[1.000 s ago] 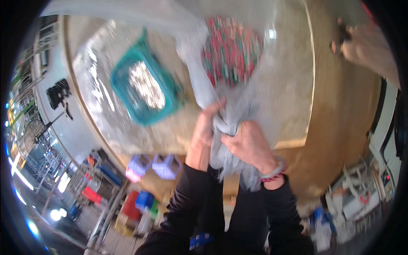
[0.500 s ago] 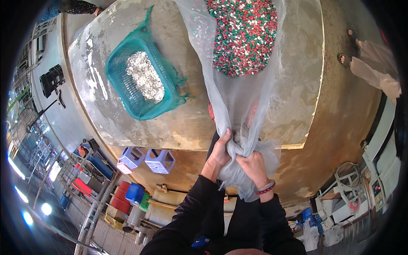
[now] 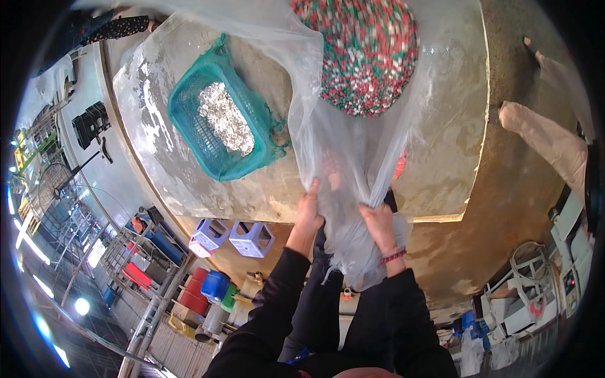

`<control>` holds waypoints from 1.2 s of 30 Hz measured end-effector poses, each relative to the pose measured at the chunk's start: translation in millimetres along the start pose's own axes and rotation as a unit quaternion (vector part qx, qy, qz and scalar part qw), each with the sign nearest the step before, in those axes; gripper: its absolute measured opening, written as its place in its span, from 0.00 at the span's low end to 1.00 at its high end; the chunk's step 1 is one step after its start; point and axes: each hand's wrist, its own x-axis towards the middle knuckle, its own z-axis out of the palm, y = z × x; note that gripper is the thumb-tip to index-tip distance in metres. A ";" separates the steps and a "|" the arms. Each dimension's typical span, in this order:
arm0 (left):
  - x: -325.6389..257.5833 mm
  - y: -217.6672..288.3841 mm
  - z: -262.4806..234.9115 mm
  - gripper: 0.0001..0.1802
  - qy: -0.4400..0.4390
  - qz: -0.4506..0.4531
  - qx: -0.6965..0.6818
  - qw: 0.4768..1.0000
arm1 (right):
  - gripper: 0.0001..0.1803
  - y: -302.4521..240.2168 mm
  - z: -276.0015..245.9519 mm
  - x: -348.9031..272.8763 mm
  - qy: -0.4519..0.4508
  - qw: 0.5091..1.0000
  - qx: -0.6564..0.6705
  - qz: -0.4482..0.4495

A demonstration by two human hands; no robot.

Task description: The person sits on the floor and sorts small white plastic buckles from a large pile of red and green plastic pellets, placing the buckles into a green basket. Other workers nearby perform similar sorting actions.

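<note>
A sheer whitish mesh net (image 3: pixel 350 242) stretches from my hands toward the far side. Inside it lies a heap of small red, green and white pieces (image 3: pixel 372 63), slightly smeared by motion. My left hand (image 3: pixel 309 211) is closed on the near left edge of the net. The right edge is gripped in my right hand (image 3: pixel 379 223), which wears a red beaded bracelet. Between the two hands the net hangs loose and bunched, with its near end falling over my legs. Through the mesh, reddish shapes show, partly hidden.
Left of the net, a teal mesh-covered basket (image 3: pixel 217 170) with shiny clear pieces stands on the wet grey slab (image 3: pixel 164 142). Lilac stools (image 3: pixel 252 240) are below its near edge. A person's tan trouser leg (image 3: pixel 542 142) is at right, another person's dark patterned sleeve or leg (image 3: pixel 120 28) at far left.
My hands have moved apart, and the gathered neck of the net has spread wider. Its upper part now billows leftward beyond the basket. The person at right has shifted a leg.
</note>
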 end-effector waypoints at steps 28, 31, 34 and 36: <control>-75.0 -2.1 85.6 0.21 -0.213 -0.088 -0.080 0.970 | 0.11 -55.5 -76.8 -91.7 -0.122 0.978 0.041 -0.165; -142.3 -19.7 38.1 0.22 -0.135 -0.050 0.052 0.988 | 0.15 -33.5 -58.3 -151.0 -0.013 0.936 -0.013 -0.353; -103.9 -35.9 15.8 0.21 -0.137 -0.076 0.142 0.977 | 0.17 -2.4 -28.5 -144.5 -0.093 0.986 0.114 -0.081; -77.1 -39.9 11.3 0.21 -0.091 -0.166 0.062 0.980 | 0.18 2.4 -12.6 -125.5 -0.096 0.990 0.103 0.025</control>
